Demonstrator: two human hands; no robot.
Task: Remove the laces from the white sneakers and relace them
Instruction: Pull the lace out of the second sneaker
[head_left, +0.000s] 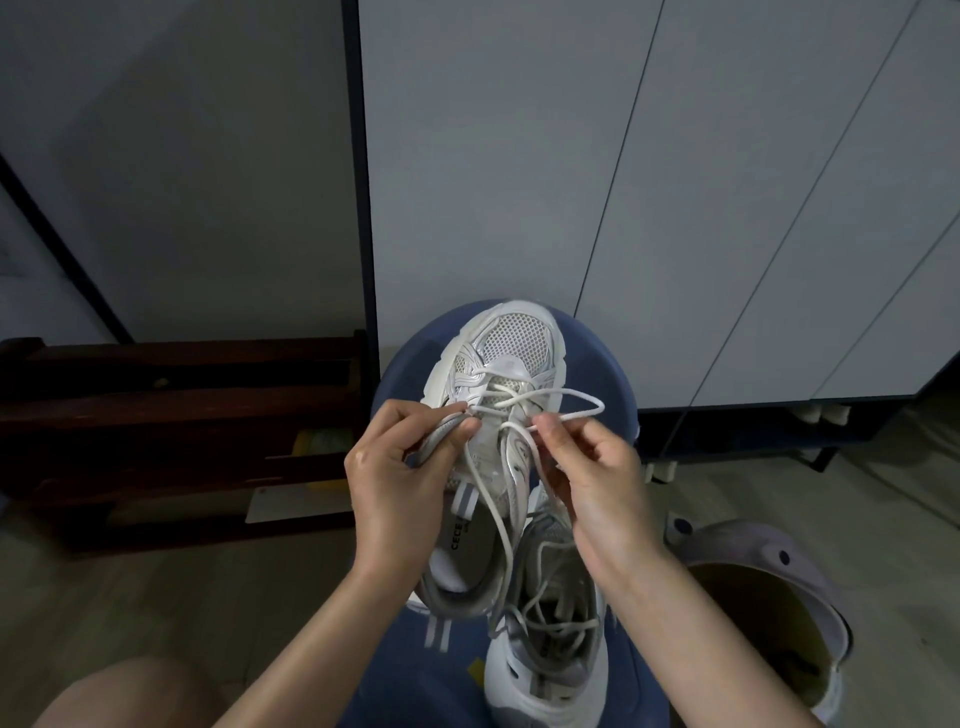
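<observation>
Dead center of the view, a white sneaker sits with its toe pointing to 12 o'clock on a round blue stool, so that's the surface here. Its white lace is only partly threaded: a couple of crossings near the toe, a loop sticking out toward 3 o'clock, and a long loose strand trailing down over the tongue toward 6 o'clock.

At about 9 o'clock of the shoe, the left hand has its fingers curled round the grey edge of the upper by the eyelets, thumb pressed on top, holding the shoe steady. At about 4 o'clock of the shoe, the right hand has thumb and forefinger pinched on the lace end right by the eyelets; the other fingers are curled loosely under it.

The second sneaker is at 6 o'clock, just below the first and tucked partly under it, with its laces looking slack and tangled, though it's dim down there so I can't say how far they're threaded.

Off at 4 o'clock there's a pale lilac bin on the floor. At 9 o'clock, a dark wooden rack. Grey cabinet doors fill the 12 to 2 o'clock stretch.
</observation>
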